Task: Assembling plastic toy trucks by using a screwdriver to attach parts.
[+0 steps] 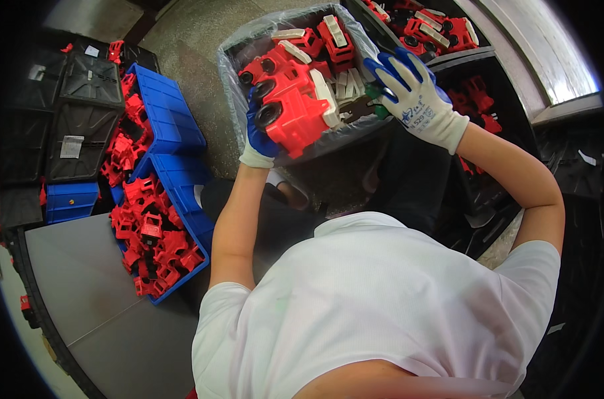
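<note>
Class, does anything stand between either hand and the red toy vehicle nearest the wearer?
Nothing visible separates the left hand from the red toy vehicle; its glove touches the side. Between the right hand and that vehicle lie a green object by the fingertips and white pieces in the lined bin.

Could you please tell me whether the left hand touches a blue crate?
No, the left hand holds a red toy truck at the plastic-lined bin, apart from the blue crates.

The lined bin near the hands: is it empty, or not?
Not empty: red toys and white parts lie inside the bin.
</note>
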